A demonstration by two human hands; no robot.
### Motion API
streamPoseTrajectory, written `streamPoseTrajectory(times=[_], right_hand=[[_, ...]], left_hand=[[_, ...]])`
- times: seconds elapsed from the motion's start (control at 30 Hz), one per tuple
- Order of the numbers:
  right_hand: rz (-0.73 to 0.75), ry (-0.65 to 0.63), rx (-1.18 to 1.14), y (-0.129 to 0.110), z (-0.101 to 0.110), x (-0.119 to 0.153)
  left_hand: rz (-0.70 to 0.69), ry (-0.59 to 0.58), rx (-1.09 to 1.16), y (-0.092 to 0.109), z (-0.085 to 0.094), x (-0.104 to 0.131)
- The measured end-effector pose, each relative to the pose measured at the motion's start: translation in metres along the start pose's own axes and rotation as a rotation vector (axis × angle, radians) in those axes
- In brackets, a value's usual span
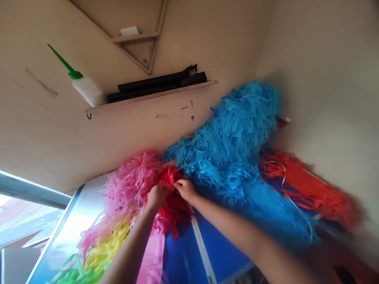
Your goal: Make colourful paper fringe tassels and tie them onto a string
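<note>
Red fringed paper point(174, 211) lies in a bunch at the middle of the blue table point(219, 240). My left hand point(160, 194) pinches the upper part of the red fringe. Close beside it, my right hand point(186, 189) has its fingertips closed on the same fringe. Pink fringed paper point(134, 177) is heaped to the left of my hands, and a large pile of light blue fringe point(237, 130) rises to the right.
A wall shelf point(154, 94) holds a white bottle with a green nozzle point(87, 90) and black objects point(156, 81). Orange-red fringe point(308, 185) lies at the right. Yellow point(111, 242) and green fringe point(78, 274) lie at the lower left.
</note>
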State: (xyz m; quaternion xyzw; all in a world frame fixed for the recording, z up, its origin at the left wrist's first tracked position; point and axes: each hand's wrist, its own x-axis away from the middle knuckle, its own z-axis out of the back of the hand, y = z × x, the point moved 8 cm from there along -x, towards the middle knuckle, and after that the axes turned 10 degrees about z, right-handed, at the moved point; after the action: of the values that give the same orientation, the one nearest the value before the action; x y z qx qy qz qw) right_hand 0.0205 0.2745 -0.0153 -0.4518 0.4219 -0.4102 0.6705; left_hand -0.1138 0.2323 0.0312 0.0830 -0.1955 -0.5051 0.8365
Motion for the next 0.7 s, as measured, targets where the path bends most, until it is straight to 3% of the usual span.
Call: streamPoseTrajectory(times=[0.2, 0.5, 0.6, 0.7], right_hand=[[0.008, 0.001, -0.001, -0.002, 0.001, 0.001], [-0.018, -0.002, 0.07, -0.001, 0.003, 0.004], [-0.046, -0.003, 0.118, 0.002, 0.002, 0.004], [-0.074, -0.011, 0.15, 0.007, 0.0, 0.001]], left_hand=[[-0.023, 0.071, 0.0, 0.003, 0.006, 0.005], [0.0, 0.062, -0.06, -0.003, 0.003, 0.004], [0.0, 0.081, -0.104, -0.001, 0.011, 0.008], [-0.015, 0.198, -0.194, 0.006, 0.03, 0.02]])
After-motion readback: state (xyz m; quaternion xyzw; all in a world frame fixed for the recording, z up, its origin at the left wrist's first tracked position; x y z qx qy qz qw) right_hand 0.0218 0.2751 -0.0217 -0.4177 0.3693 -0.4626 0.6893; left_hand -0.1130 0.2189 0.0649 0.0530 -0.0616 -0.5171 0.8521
